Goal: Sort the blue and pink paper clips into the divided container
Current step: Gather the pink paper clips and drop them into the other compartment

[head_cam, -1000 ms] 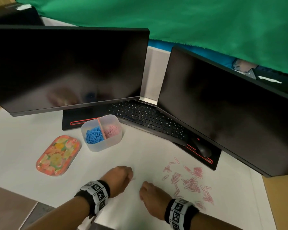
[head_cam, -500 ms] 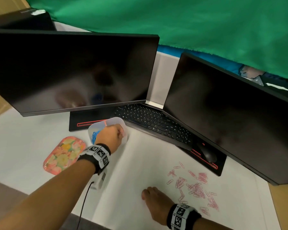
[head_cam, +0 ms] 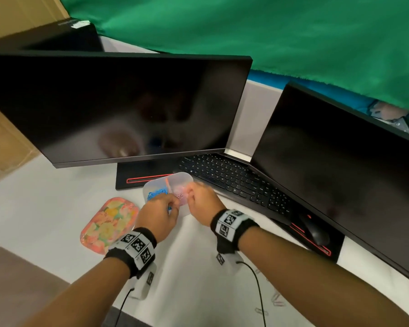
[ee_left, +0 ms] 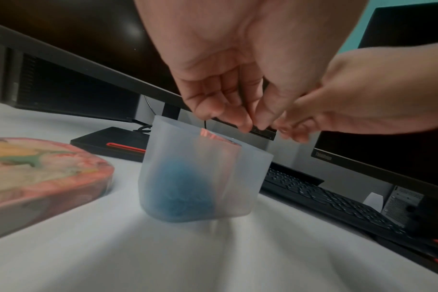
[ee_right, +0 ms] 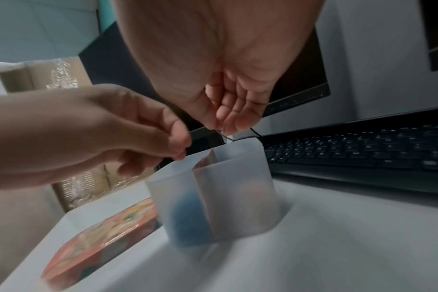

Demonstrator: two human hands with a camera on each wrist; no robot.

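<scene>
A translucent divided container (head_cam: 184, 177) stands on the white desk in front of the left monitor. Blue paper clips (head_cam: 156, 193) fill its left compartment and pink paper clips (head_cam: 181, 194) lie in its right one. My left hand (head_cam: 174, 205) hovers at the near rim with thumb and forefinger pinched; nothing shows between them. My right hand (head_cam: 191, 193) hangs over the pink compartment with its fingertips (ee_right: 231, 124) bunched downward, and what they hold is hidden. In the left wrist view the blue clips (ee_left: 180, 189) show through the wall. A few loose pink clips (head_cam: 278, 300) lie near my right forearm.
A flowered pink tray (head_cam: 109, 223) lies left of the container. Two dark monitors (head_cam: 118, 107) (head_cam: 340, 166) stand behind it, with a black keyboard (head_cam: 234, 180) between them and a mouse (head_cam: 313, 230) on the right monitor's base. Cardboard boxes stand at the far left.
My right hand left the desk beside the loose pink clips and moved up and left over the container. My left hand drew back from above the container to its near rim.
</scene>
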